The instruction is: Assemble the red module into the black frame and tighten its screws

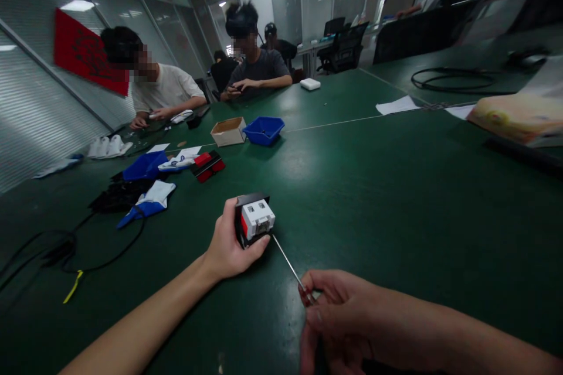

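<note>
My left hand point(233, 246) is closed around a small electrical module point(258, 220), a white and red block set in a black frame. Its white face with two small square openings points up toward me. In my right hand point(338, 310), the fingers are wrapped round the reddish handle of a screwdriver point(288, 261). The long thin metal shaft slants up and left, its tip at the module's lower right edge near my left thumb. Whether the tip touches a screw is too small to tell.
Ahead stand a blue bin point(264, 130) and a cardboard box point(229, 132). Gloves point(153, 199), a red and black object point(207, 165), another blue bin point(147, 165) and black cables point(105, 263) lie leftward. Two people sit across the green table point(352, 187). A printed bag point(519, 114) lies right.
</note>
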The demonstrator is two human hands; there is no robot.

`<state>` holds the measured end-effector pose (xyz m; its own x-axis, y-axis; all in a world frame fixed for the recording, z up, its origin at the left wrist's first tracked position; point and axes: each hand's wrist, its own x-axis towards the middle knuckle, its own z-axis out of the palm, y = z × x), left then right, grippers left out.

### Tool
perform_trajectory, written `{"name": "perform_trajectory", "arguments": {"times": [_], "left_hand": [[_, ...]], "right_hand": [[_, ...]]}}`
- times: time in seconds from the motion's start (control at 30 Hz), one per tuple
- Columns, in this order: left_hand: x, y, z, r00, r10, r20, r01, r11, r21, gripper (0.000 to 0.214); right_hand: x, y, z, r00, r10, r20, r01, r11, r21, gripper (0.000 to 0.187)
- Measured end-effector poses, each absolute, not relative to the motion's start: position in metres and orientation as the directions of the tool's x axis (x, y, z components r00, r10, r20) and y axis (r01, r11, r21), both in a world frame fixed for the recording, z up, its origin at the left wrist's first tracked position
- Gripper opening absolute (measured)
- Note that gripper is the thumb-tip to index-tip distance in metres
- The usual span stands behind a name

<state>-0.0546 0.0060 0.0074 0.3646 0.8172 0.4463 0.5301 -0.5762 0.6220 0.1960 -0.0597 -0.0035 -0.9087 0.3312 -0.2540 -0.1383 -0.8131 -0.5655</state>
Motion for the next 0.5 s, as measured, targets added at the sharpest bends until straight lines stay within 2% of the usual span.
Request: {"name": "perform_trajectory", "arguments": {"times": [0.23, 0.4, 0.5], "left_hand": [[-0.055, 0.002, 0.016, 0.386, 0.815, 0.433, 0.561, -0.580, 0.591, 0.053], [-0.065, 0.006, 0.043, 0.346, 0.862, 0.371, 0.751, -0.492, 0.441, 0.049], [-0.086, 0.012, 0.057, 0.285, 0.914, 0.289, 0.893, -0.363, 0.265, 0.053]], "right_hand": [[0.196, -0.057, -0.009, -0.918, 0.342, -0.203, -0.171, -0.799, -0.576, 0.044], [0.198, -0.056, -0.008, -0.904, 0.388, -0.178, -0.208, -0.764, -0.611, 0.037], [0.199, -0.055, -0.006, -0.890, 0.418, -0.182, -0.220, -0.743, -0.632, 0.036]]}}
